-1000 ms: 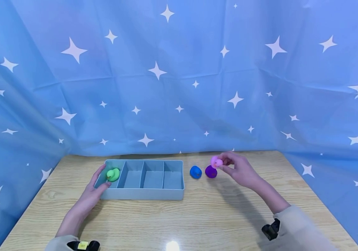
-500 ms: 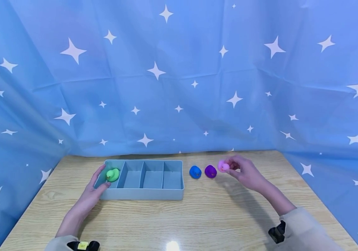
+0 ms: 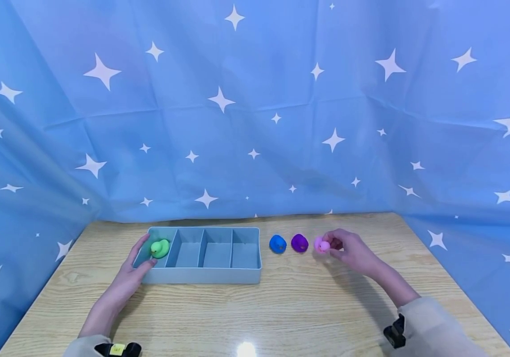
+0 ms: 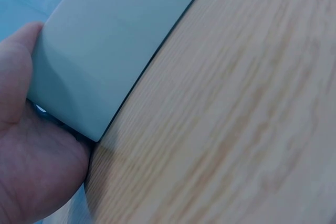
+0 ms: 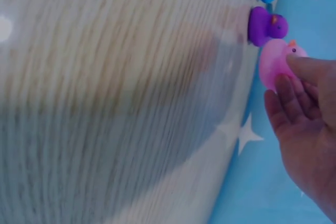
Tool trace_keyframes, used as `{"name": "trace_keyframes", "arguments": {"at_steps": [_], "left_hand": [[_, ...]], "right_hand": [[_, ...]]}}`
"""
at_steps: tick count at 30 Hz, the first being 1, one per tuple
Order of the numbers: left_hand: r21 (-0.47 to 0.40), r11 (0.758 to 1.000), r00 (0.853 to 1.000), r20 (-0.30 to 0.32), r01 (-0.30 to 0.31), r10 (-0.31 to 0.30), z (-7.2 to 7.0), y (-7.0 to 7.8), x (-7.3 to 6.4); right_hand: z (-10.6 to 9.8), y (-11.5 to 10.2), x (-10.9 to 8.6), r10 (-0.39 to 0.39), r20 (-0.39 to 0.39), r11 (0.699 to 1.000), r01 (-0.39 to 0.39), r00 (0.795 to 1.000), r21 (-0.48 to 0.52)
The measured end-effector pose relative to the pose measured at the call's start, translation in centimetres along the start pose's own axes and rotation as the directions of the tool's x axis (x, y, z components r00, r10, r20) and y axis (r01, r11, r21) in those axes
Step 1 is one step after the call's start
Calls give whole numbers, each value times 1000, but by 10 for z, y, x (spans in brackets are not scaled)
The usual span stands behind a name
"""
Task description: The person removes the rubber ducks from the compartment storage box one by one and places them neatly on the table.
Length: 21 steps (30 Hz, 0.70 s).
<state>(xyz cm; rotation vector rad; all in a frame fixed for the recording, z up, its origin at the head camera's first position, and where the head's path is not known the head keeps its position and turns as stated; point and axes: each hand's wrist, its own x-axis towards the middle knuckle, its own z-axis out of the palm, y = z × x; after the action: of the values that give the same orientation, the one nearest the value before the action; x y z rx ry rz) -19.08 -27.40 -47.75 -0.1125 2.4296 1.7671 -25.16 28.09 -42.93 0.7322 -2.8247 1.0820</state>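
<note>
Duck (image 3: 320, 245), pink, in right hand (image 3: 355, 253)

– How is the head view lit?
– Brightly; glare (image 3: 246, 350) is thrown on the tabletop (image 3: 219, 317), and a soft shadow (image 3: 364, 296) is cast by the right hand (image 3: 354, 254).
– And the wrist views?
– Dimmer; detail is blurred, though whether by motion cannot be told.
</note>
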Motion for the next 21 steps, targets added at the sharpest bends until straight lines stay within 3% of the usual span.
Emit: {"name": "trace_keyframes", "arguments": {"at_steps": [7, 14, 21], "left_hand": [[6, 1000, 1000, -3, -4, 4, 1, 3, -2], [1, 1000, 1000, -2, -9, 9, 1, 3, -1], [0, 1000, 1000, -3, 11, -11, 0, 0, 1]], "right_hand": [[0, 8, -2, 32, 24, 999, -32, 999, -7], [2, 14, -2, 42, 97, 999, -44, 994, 18], [4, 15, -1, 61, 91, 998, -63, 994, 14]]}}
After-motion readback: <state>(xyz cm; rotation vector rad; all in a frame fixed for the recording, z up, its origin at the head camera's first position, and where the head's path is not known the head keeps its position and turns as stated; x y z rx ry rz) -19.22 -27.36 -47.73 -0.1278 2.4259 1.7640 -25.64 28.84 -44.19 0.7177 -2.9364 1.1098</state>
